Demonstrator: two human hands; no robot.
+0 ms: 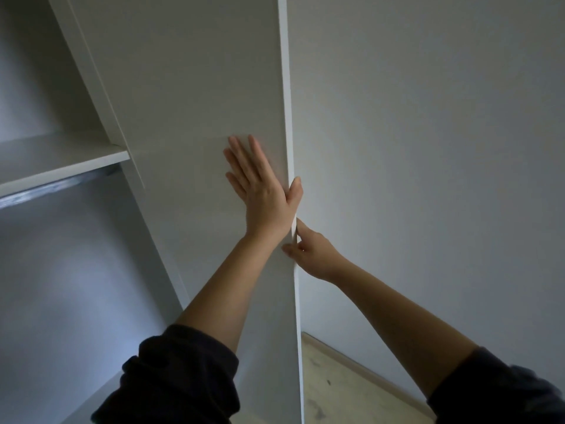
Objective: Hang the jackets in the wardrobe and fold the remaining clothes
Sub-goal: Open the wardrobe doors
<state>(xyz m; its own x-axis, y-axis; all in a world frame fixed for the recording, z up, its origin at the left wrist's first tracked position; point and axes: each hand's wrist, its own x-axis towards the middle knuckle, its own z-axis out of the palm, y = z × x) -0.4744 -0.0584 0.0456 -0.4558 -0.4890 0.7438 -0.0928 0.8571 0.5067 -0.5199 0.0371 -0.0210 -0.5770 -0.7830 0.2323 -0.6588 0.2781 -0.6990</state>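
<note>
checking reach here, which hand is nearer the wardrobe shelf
Left. The left hand lies flat on the white panel, right of the shelf; the right hand pinches that panel's edge, farther right and lower.

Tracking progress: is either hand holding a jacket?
No, the left hand lies flat on the wardrobe door and the right hand pinches its edge.

We look along a plain white wall, grey in dim, soft light, down to a pale skirting board and a light, mottled floor. At our left a white wardrobe stands open, with a metal rail just beneath its shelf.
</note>
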